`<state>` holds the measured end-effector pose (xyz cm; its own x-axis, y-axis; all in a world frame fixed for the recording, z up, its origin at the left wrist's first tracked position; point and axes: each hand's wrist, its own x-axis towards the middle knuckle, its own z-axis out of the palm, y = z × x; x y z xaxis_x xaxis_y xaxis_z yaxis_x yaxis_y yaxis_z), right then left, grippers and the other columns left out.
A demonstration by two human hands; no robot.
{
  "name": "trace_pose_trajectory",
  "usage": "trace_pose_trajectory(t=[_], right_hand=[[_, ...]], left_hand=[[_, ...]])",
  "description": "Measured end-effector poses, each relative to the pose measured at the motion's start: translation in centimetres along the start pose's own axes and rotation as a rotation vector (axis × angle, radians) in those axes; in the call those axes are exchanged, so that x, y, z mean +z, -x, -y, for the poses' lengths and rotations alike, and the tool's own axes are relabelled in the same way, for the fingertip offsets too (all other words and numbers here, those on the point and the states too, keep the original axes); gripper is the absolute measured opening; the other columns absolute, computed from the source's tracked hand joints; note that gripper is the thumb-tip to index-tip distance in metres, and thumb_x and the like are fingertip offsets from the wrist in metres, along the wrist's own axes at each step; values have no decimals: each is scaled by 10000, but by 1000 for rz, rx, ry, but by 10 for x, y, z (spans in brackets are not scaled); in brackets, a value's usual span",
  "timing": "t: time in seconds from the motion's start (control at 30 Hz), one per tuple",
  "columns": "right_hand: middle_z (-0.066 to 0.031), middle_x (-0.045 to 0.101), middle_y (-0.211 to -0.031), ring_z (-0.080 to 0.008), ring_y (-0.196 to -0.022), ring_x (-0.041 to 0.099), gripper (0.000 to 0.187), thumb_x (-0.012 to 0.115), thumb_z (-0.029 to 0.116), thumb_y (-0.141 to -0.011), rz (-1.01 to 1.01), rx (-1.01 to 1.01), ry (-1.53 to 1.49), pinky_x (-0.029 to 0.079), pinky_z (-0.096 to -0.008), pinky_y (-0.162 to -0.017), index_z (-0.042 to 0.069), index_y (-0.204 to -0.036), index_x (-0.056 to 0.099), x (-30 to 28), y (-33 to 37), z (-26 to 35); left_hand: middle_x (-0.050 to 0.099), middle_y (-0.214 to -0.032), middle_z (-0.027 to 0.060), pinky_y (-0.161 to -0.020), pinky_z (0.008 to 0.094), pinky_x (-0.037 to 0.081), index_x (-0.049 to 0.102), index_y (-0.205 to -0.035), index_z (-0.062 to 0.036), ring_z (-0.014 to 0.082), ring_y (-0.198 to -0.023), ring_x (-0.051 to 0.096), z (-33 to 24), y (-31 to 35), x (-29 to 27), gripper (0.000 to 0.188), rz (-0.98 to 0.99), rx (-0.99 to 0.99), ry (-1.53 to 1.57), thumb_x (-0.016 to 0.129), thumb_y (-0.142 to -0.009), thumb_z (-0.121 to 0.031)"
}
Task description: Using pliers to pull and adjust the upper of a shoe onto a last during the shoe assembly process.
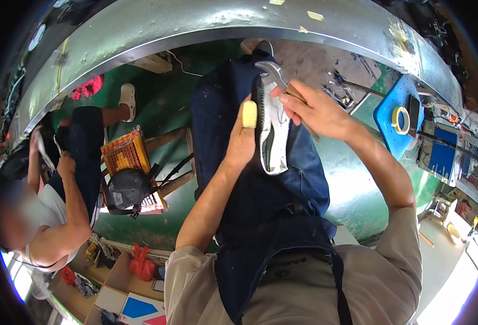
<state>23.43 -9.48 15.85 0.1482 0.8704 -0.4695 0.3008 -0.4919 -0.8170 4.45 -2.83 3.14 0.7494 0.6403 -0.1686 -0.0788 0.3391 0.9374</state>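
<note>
A white shoe (279, 132) with a black sole edge lies lengthwise over my dark blue apron, its opening turned toward me. My left hand (241, 142) grips it from the left, with yellow tape wrapped round one finger; the other fingers are hidden behind the shoe. Closed round the wooden handle of a hammer, my right hand (317, 111) is at the shoe's upper right side. The hammer (271, 69) has a curved metal head, which is over the far end of the shoe.
A metal bench (195, 24) curves across the far side. At right stands a blue perforated stool (393, 116) bearing a yellow tape roll (400, 120). To the left, a black cap (124, 188) lies on a beaded seat (124, 151); beyond it a co-worker (60, 216) sits, hands occupied.
</note>
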Motion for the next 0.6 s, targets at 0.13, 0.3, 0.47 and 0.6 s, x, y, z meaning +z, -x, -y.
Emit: trace_pose_trajectory(t=[0.13, 0.3, 0.47, 0.6], right_hand=[[-52, 659, -853, -109, -757, 641, 366, 502, 352, -1098, 179, 44, -61, 513, -278, -654, 23, -1221, 605, 2, 20, -2], [-56, 728, -993, -124, -791, 692, 420, 505, 414, -1088, 415, 244, -363, 576, -292, -680, 34, -1240, 603, 12, 42, -33], [-183, 701, -833, -286, -731, 709, 281, 542, 291, -1073, -255, -40, 362, 556, -407, -651, 11, -1077, 567, 23, 20, -19], [-188, 640, -726, -309, -689, 688, 229, 588, 225, -1050, -334, -195, 33, 528, -405, -635, 20, -978, 515, 31, 14, -11]], left_hand=[[531, -1455, 133, -1140, 331, 403, 323, -1572, -7, 199, -1319, 535, -3, 4, -2, 621, -71, -129, 171, 341, -1128, -441], [517, -1463, 130, -1133, 325, 401, 327, -1573, -24, 190, -1321, 525, 3, 0, -5, 537, -85, -37, 106, 315, -1143, -346], [504, -1422, 124, -1121, 319, 401, 347, -1568, -34, 192, -1301, 518, 23, -3, -10, 505, -39, -26, -52, 314, -1143, -304], [493, -1499, 126, -1158, 332, 382, 303, -1586, -18, 194, -1350, 501, 21, -4, -4, 598, -28, 65, -167, 304, -1138, -413]])
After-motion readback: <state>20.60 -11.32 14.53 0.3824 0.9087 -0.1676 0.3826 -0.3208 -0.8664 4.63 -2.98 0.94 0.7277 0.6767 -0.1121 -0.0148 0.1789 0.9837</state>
